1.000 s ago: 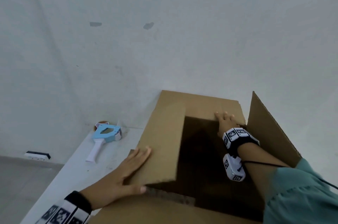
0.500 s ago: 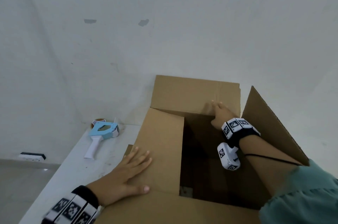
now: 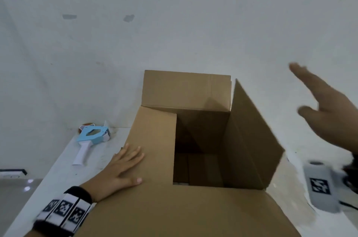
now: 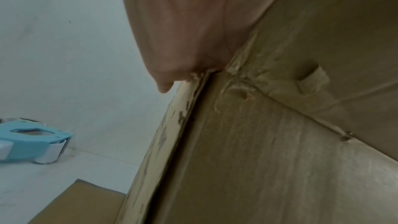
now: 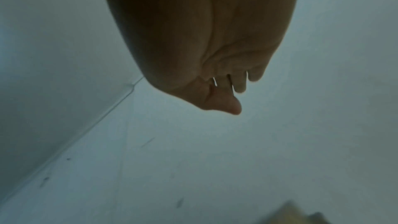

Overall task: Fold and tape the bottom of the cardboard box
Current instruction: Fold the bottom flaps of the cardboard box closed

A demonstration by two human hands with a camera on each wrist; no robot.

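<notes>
Pressing flat on the folded left flap of the cardboard box (image 3: pixel 193 207), left hand (image 3: pixel 120 171) fingers straight | right hand (image 3: pixel 325 109) raised, spread, empty, beside box | box on white table (image 3: pixel 64 171) | left wrist view: frayed corrugated edge | blue tape dispenser (image 3: pixel 91 138) behind-left.

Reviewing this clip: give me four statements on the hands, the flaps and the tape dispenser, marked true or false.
1. The left hand lies flat on the left flap of the brown cardboard box. True.
2. The right hand grips the right flap. False: it is open in the air, touching nothing.
3. The blue and white tape dispenser lies on the white table, untouched. True.
4. The far flap is folded down. False: it stands upright.
</notes>
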